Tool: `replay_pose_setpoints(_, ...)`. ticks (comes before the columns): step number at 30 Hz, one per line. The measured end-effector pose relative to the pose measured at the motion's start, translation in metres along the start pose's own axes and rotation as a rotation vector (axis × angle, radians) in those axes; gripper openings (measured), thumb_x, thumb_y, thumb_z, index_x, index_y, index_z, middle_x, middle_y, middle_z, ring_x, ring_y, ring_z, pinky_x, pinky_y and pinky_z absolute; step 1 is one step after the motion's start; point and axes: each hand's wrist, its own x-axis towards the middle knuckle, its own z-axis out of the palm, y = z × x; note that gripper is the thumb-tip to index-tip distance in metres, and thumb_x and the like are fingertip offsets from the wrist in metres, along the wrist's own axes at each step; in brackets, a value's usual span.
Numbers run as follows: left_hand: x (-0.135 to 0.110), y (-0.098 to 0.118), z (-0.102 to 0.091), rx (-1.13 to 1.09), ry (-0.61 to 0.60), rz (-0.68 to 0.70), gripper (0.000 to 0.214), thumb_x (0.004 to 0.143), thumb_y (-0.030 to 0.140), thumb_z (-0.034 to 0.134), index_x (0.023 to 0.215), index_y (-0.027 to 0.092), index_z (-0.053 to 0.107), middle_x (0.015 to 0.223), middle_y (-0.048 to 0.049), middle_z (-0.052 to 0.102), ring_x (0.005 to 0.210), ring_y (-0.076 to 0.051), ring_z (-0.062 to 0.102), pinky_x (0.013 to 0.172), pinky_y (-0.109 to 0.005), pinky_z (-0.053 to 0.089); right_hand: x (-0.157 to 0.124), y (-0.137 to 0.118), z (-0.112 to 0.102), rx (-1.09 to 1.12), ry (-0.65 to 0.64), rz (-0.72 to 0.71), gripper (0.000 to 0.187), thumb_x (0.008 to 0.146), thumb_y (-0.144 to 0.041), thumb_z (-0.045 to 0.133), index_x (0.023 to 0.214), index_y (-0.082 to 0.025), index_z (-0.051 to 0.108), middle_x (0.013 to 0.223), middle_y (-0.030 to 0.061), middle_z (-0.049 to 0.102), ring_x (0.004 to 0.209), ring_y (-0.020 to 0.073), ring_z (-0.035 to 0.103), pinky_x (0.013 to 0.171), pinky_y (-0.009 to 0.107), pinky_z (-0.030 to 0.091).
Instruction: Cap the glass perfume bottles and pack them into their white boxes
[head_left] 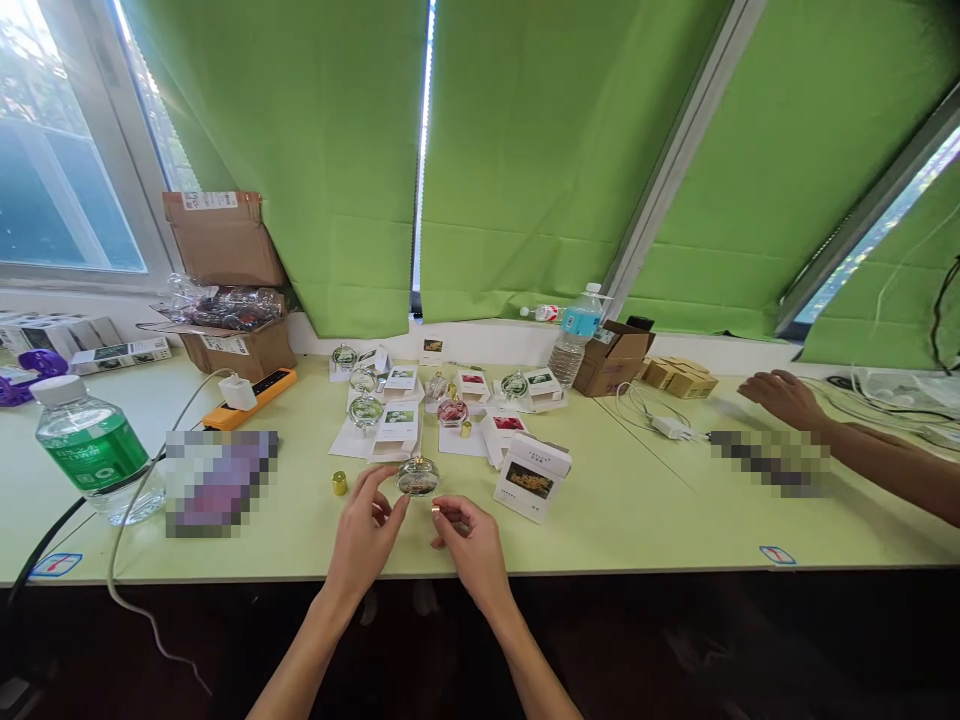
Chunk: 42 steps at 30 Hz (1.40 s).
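Note:
A round clear glass bottle [418, 478] with a thin neck stands near the table's front edge. My left hand [367, 525] is at its left side, index fingertip and thumb against the glass. Just right of the bottle, my right hand [471, 545] pinches a small shiny gold-coloured piece [435, 510], too small to make out fully. Left of my left hand, a gold cap [340, 484] sits on the table. A white carton [532, 478] with a yellow flower picture stands tilted to the right of my right hand.
Behind are several round bottles [366, 410], cartons [397, 421] and another gold cap [466, 429]. A green-labelled water bottle [94, 450], an orange power strip [251, 398] and a blurred-out object [223, 485] lie left. Another person's hand [784, 398] reaches in from the right.

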Motion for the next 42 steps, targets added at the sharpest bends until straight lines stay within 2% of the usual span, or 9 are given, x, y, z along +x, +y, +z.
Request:
replay_pose_setpoints(4, 0.018, -0.007, 0.008, -0.005, -0.062, -0.097, 0.048, 0.083, 0.041, 0.058, 0.127, 0.025, 0.049, 0.125, -0.0076, 0.057, 0.057, -0.009, 0.053, 0.066, -0.031, 0.051, -0.002, 0.003, -0.001, 0.030, 0.006, -0.019, 0.033, 0.079, -0.042, 0.066, 0.094, -0.013, 0.070, 0.084, 0.0084, 0.068, 0.070, 0.0190, 0.064, 0.062, 0.033, 0.060)
replay_pose_setpoints(7, 0.025, -0.014, 0.014, -0.041, -0.141, -0.135, 0.051, 0.081, 0.045, 0.060, 0.126, 0.022, 0.052, 0.108, -0.0063, 0.066, 0.052, -0.010, 0.053, 0.055, -0.028, 0.048, -0.003, 0.005, -0.001, 0.059, 0.014, -0.041, 0.028, 0.079, -0.038, 0.066, 0.093, -0.014, 0.069, 0.087, 0.0088, 0.067, 0.077, 0.0204, 0.064, 0.067, 0.034, 0.060)
replay_pose_setpoints(10, 0.027, -0.018, 0.015, -0.071, -0.185, -0.160, 0.050, 0.081, 0.047, 0.058, 0.124, 0.021, 0.054, 0.097, -0.0049, 0.068, 0.050, -0.011, 0.053, 0.049, -0.026, 0.045, -0.002, 0.005, -0.002, 0.089, 0.009, -0.029, 0.026, 0.079, -0.036, 0.067, 0.092, -0.014, 0.070, 0.086, 0.0085, 0.067, 0.078, 0.0205, 0.063, 0.068, 0.034, 0.059)
replay_pose_setpoints(14, 0.027, -0.016, 0.012, -0.093, -0.221, -0.178, 0.043, 0.083, 0.046, 0.056, 0.116, 0.019, 0.059, 0.077, -0.0016, 0.066, 0.050, -0.012, 0.053, 0.047, -0.023, 0.041, 0.002, 0.004, -0.003, 0.116, 0.032, 0.003, 0.027, 0.078, -0.035, 0.068, 0.094, -0.014, 0.069, 0.085, 0.0073, 0.068, 0.072, 0.0187, 0.064, 0.066, 0.033, 0.059)
replay_pose_setpoints(19, 0.026, -0.012, 0.008, -0.096, -0.235, -0.181, 0.041, 0.083, 0.044, 0.056, 0.115, 0.019, 0.060, 0.063, 0.0023, 0.061, 0.045, -0.012, 0.050, 0.047, -0.023, 0.038, 0.016, -0.001, -0.004, 0.061, 0.111, -0.083, 0.027, 0.079, -0.035, 0.066, 0.095, -0.014, 0.067, 0.081, 0.0068, 0.068, 0.069, 0.0185, 0.064, 0.061, 0.032, 0.057)
replay_pose_setpoints(25, 0.024, -0.010, 0.008, -0.101, -0.228, -0.172, 0.039, 0.083, 0.041, 0.056, 0.116, 0.021, 0.060, 0.080, -0.0006, 0.069, 0.047, -0.011, 0.052, 0.051, -0.024, 0.040, 0.038, -0.023, -0.001, -0.108, 0.121, -0.212, 0.022, 0.082, -0.032, 0.061, 0.096, -0.016, 0.069, 0.090, 0.0086, 0.071, 0.081, 0.0208, 0.066, 0.069, 0.032, 0.056)
replay_pose_setpoints(31, 0.025, -0.009, 0.006, -0.088, -0.240, -0.158, 0.037, 0.083, 0.038, 0.055, 0.116, 0.021, 0.061, 0.093, -0.0032, 0.071, 0.049, -0.011, 0.053, 0.052, -0.025, 0.041, 0.056, -0.043, 0.010, -0.238, 0.073, -0.326, 0.020, 0.084, -0.027, 0.059, 0.097, -0.019, 0.072, 0.091, 0.0059, 0.072, 0.077, 0.0190, 0.066, 0.066, 0.029, 0.053)
replay_pose_setpoints(36, 0.024, -0.010, 0.006, -0.094, -0.239, -0.144, 0.036, 0.083, 0.036, 0.054, 0.115, 0.023, 0.060, 0.105, -0.0037, 0.070, 0.054, -0.011, 0.056, 0.054, -0.025, 0.043, 0.062, -0.046, 0.015, -0.288, 0.028, -0.382, 0.022, 0.084, -0.023, 0.057, 0.098, -0.020, 0.073, 0.093, 0.0061, 0.072, 0.079, 0.0189, 0.066, 0.065, 0.027, 0.053)
replay_pose_setpoints(42, 0.023, -0.011, 0.006, -0.099, -0.236, -0.137, 0.036, 0.083, 0.036, 0.054, 0.116, 0.023, 0.060, 0.105, -0.0031, 0.070, 0.054, -0.011, 0.056, 0.056, -0.026, 0.044, 0.061, -0.040, 0.014, -0.357, -0.012, -0.422, 0.022, 0.084, -0.020, 0.057, 0.097, -0.022, 0.075, 0.090, 0.0046, 0.073, 0.077, 0.0180, 0.066, 0.065, 0.027, 0.053)
